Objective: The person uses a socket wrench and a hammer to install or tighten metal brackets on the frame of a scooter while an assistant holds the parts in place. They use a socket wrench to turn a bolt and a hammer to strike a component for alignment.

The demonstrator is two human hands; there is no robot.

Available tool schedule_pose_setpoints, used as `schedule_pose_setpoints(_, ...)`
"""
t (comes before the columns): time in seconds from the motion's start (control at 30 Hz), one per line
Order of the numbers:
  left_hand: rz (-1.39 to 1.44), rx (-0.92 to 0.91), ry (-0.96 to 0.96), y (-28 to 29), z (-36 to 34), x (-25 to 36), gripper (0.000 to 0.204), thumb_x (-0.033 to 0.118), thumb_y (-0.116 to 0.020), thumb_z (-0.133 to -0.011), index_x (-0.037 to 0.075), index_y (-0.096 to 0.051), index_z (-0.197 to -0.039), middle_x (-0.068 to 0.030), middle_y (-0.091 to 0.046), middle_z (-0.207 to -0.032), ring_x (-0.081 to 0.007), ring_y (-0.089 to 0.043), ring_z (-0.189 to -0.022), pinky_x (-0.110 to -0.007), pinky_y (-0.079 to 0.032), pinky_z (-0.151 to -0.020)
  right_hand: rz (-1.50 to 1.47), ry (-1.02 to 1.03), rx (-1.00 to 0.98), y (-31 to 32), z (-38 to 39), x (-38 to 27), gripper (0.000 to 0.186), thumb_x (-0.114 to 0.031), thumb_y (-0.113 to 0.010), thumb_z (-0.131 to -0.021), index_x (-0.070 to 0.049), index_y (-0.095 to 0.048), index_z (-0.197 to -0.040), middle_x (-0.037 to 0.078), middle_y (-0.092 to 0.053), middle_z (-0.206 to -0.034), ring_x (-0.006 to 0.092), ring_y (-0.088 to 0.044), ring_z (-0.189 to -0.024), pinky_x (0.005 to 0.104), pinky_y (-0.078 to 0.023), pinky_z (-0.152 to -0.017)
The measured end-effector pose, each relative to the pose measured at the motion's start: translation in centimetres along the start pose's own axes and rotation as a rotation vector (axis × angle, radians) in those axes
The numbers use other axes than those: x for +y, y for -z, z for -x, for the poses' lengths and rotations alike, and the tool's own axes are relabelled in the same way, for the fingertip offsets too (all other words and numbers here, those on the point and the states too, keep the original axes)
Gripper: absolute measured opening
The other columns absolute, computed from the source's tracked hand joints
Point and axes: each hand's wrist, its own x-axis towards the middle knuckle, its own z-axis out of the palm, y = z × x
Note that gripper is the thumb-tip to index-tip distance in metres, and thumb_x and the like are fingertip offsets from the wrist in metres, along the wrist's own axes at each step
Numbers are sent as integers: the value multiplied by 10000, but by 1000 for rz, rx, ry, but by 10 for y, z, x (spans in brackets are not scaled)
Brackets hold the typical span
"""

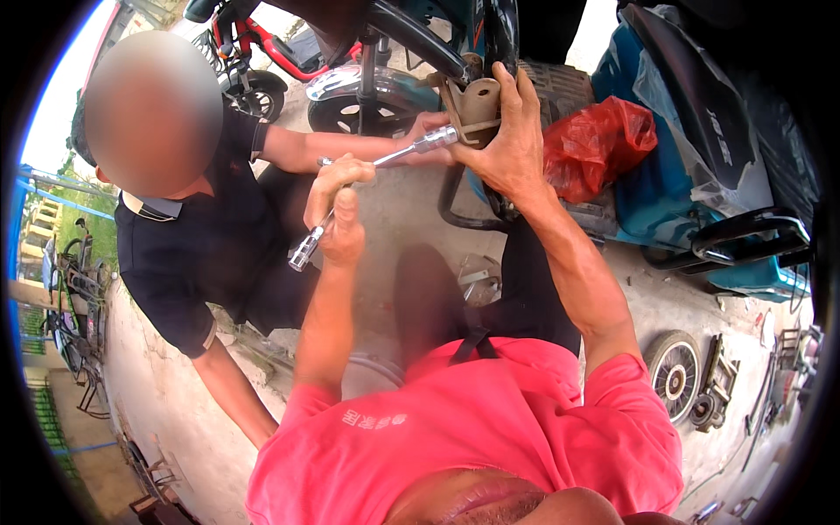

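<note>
The person's left hand (337, 208) is curled tight around a shiny silver metal wrench with several arms (395, 157). One round end of the wrench sits right at a beige, bent metal bracket (479, 102), up at the top middle. The right hand (516, 144) holds the bracket from its right side, with the thumb low and the fingers reaching up. A thick black tube (423, 39) comes down to the bracket from above.

A helper in a dark shirt (197, 254) leans in on the left. The helper's hand (424, 131) is just behind the wrench, near the bracket, but I can't tell if it touches either one.

Just right of the right hand lies a crumpled red plastic bag (599, 144). Past it is a long black seat with clear plastic on it (700, 109), on a blue-green body. Lower right, a spoked wheel (675, 376) lies on the gray floor (726, 455). A red scooter (284, 57) stands at the upper left.
</note>
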Motion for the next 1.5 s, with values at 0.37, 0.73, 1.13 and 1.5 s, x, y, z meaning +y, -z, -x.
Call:
schedule_pose_setpoints(0.37,-50,158,2,-5,-32,4,586,493,-367,-1113,-59,-564,-1117,-205,-686,-876,-290,-707,-832,-402,-589,-815,-164,-228,69,-12,22,10,1227,-346,-954,-605,84,-277,-1533,305,-414,-1503,427,-467,-1379,496,-408,-1140)
schedule_pose_setpoints(0.73,-278,-315,315,11,-24,13,539,468,-569,-1040,-54,-693,-1094,-138,-699,-968,-210,-669,-805,-337,-534,-748,-253,-312,-4,-5,26,16,1343,-422,-982,-588,81,-208,-1564,302,-352,-1541,416,-388,-1447,485,-364,-1182)
schedule_pose_setpoints(1.13,0,-2,432,54,-62,1,433,332,-430,-1125,-42,-638,-1058,-42,-554,-676,-123,-483,-562,-280,-443,-560,-273,-314,2,-8,30,18,1378,-454,-983,-575,70,-196,-1578,307,-333,-1563,437,-347,-1467,516,-325,-1205)
schedule_pose_setpoints(1.5,-228,-359,844,-11,-82,3,507,377,-429,-1114,-73,-650,-1182,-50,-645,-735,-69,-510,-551,-226,-371,-452,-389,-255,13,-2,30,27,1262,-382,-960,-642,44,-225,-1575,294,-332,-1563,457,-317,-1471,528,-304,-1201)
